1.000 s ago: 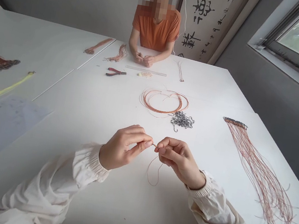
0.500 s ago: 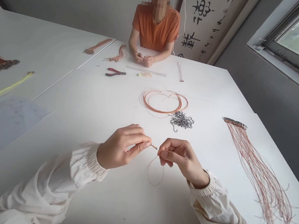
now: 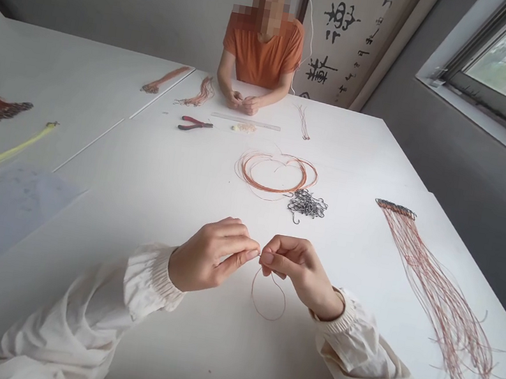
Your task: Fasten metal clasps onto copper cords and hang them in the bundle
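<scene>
My left hand point(image 3: 213, 257) pinches a fish hook between thumb and fingertips; only a tiny dark bit of it shows at the tips. Close beside it, my right hand point(image 3: 301, 272) is closed in a pinch on the thin orange line at the hook's shank, fingertips almost meeting the left ones. A loop of that orange line point(image 3: 266, 318) hangs below the right fingers. Beyond my hands lie a pile of dark fish hooks point(image 3: 309, 205) and a coil of orange line point(image 3: 258, 184).
To the right lies a bundle of hooks tied to long lines point(image 3: 439, 292). Red-handled pliers point(image 3: 196, 124) and a clear ruler point(image 3: 245, 121) lie farther back. A person in an orange shirt point(image 3: 262, 55) sits opposite. At left are a yellow bundle point(image 3: 1, 154) and a plastic sheet point(image 3: 11, 214).
My hands have drawn together; the wrapped shank visible between them before is now covered by the fingers. The loop of line has swung slightly right and widened.
</scene>
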The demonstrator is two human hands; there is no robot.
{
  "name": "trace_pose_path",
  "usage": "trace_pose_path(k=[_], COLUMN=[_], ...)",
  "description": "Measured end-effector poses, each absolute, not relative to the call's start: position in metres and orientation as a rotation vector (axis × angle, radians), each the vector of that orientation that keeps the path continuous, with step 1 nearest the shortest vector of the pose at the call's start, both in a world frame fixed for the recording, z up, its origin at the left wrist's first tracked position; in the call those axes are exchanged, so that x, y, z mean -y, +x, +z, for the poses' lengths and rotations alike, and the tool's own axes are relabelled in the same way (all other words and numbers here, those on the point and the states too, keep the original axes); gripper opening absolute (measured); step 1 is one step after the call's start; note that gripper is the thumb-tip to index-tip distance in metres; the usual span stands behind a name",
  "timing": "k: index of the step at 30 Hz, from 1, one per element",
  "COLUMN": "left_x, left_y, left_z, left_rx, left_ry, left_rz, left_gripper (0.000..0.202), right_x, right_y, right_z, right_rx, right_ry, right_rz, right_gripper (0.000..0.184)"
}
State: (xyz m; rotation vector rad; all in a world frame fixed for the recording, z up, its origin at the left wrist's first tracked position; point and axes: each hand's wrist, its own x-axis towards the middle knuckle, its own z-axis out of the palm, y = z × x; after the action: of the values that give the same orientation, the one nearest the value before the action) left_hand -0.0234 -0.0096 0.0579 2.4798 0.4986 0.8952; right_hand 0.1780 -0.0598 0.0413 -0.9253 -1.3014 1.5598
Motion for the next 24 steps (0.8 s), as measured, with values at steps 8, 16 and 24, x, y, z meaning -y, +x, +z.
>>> trace_pose_path(k=[8, 16, 24], left_x=[0.007, 0.036, 0.079], left_y=[-0.025, 0.000, 0.007], left_z=[0.057, 0.028, -0.013], left_rx=[-0.537, -0.476, -0.356], left_ry=[2.380, 1.761, 1.756], left_rz=[0.969, 0.595, 0.222], left_gripper=[0.015, 0.023, 0.020], right_x=[0.056, 0.054, 0.086], right_y=[0.180, 0.175, 0.249], right_z=[0.041, 0.045, 0.090], right_rx=[1.238, 0.979, 0.763], right_ry=[-0.888, -0.849, -0.741], right_rz=[1.631, 1.356, 0.934], right_gripper=[0.019, 0.012, 0.002])
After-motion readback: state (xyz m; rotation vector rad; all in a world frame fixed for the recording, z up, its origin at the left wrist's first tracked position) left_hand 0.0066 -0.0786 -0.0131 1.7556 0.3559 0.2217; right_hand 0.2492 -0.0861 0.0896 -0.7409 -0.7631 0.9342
